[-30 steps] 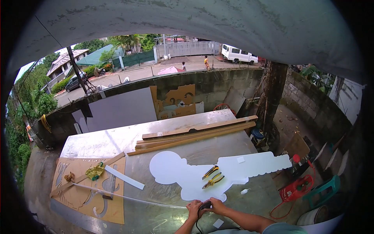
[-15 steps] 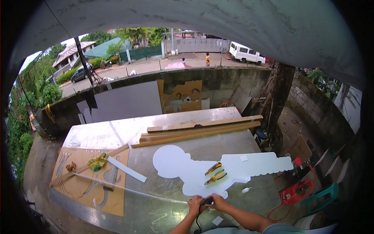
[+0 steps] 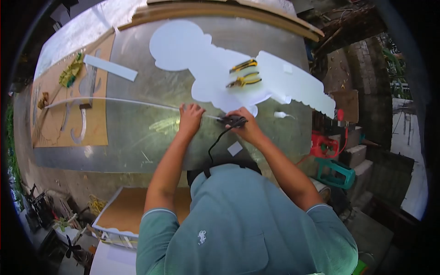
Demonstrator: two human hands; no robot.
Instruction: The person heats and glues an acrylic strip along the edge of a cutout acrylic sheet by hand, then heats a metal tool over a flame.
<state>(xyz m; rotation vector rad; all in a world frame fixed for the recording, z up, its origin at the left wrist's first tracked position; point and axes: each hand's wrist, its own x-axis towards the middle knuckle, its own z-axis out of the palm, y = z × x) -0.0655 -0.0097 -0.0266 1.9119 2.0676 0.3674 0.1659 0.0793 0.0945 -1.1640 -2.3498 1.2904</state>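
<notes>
Over the table [image 3: 130, 126], hands [image 3: 190, 120] clasp strip [image 3: 146, 103] and tool [image 3: 233, 121].

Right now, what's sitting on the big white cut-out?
On the white cut-out: a yellow-black cutter, yellow-handled pliers, and a small white square on its right section. The surface directly beneath them is covered; can't see it.

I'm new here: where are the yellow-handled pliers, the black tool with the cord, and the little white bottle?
Yellow-handled pliers [image 3: 239, 82]: head view, on the metal near the joint.
Black tool with the cord [image 3: 236, 121]: head view, on its dark body.
Little white bottle [image 3: 279, 114]: head view, on its body.
</notes>
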